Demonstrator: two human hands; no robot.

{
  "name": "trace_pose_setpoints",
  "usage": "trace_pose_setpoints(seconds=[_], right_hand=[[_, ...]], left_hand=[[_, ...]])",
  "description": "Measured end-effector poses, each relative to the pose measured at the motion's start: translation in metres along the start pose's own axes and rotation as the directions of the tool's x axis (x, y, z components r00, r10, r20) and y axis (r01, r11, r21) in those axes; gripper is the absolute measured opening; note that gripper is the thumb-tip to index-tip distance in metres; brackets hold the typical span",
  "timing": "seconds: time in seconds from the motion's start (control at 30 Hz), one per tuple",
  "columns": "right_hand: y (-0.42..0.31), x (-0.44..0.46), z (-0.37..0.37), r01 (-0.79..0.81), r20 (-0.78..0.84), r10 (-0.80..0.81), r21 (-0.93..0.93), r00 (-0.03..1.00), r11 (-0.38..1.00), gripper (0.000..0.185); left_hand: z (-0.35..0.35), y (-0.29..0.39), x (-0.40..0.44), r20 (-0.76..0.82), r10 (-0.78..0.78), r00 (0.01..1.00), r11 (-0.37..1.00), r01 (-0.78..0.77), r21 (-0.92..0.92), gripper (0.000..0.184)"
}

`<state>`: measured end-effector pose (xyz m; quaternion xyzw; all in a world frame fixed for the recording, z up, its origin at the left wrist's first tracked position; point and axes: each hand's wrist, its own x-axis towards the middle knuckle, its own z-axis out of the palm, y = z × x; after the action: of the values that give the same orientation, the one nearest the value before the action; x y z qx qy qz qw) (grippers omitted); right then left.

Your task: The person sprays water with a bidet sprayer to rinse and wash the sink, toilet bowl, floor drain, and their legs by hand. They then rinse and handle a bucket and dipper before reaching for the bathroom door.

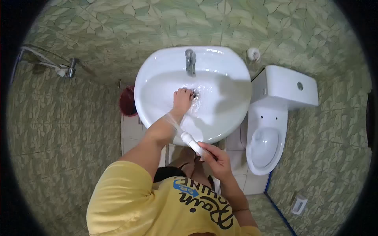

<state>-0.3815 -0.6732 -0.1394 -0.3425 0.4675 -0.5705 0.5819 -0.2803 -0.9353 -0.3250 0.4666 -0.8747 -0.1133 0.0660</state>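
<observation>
Head view: right hand [219, 160] clamped 1 sprayer [191, 141], lower centre; left hand [183, 100] was in sink [157, 86], centre, grip unclear.

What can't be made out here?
All in the head view:
- Left hand: whether it holds anything, hidden by its own fingers.
- White plastic sprayer: rear end, covered by the right hand.
- Dark red container: its right side, behind the white ceramic sink.
- Dark shape at far right: too dark, cut off by lens border.
</observation>
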Motion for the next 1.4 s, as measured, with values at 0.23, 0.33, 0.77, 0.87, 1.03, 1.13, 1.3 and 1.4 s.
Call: trace_pose_setpoints(seconds=[0.23,0.33,0.77,0.87,1.03,1.13,1.3,1.4], right_hand=[[-0.014,0.011,0.009,0.143,0.086,-0.140,-0.020,0.986,0.990,0.031],[-0.033,0.017,0.026,0.004,0.163,0.016,-0.118,0.987,0.993,0.032],[-0.036,-0.026,-0.045,0.237,-0.636,-0.434,-0.374,0.638,0.897,0.033],[-0.047,-0.024,-0.046,0.259,-0.681,-0.382,-0.281,0.624,0.924,0.033],[-0.042,-0.021,-0.049,0.262,-0.707,-0.297,-0.162,0.642,0.951,0.032],[-0.041,-0.017,-0.066,0.300,-0.691,-0.294,-0.117,0.660,0.947,0.031],[-0.069,0.040,-0.039,0.290,-0.534,-0.272,-0.051,0.801,0.956,0.031],[-0.083,0.060,-0.038,0.249,-0.429,-0.275,-0.117,0.860,0.961,0.032]], left_hand=[[-0.153,-0.089,-0.035,0.408,0.053,0.912,0.768,-0.298,0.567,0.065],[-0.184,-0.092,-0.076,0.352,-0.018,0.936,0.842,-0.176,0.510,0.064],[-0.122,0.151,0.020,-0.314,0.276,0.908,0.739,-0.409,-0.534,0.015],[-0.104,0.138,0.092,-0.228,0.304,0.925,0.952,-0.284,0.117,0.041],[-0.081,0.131,0.091,-0.151,0.378,0.913,0.871,-0.296,0.391,0.046],[-0.075,0.114,0.088,-0.112,0.541,0.834,0.771,-0.438,0.462,0.045],[-0.083,0.084,0.100,-0.174,0.736,0.654,0.671,-0.670,0.319,0.027],[-0.121,0.093,0.076,-0.123,0.737,0.664,0.671,-0.699,0.247,0.025]])
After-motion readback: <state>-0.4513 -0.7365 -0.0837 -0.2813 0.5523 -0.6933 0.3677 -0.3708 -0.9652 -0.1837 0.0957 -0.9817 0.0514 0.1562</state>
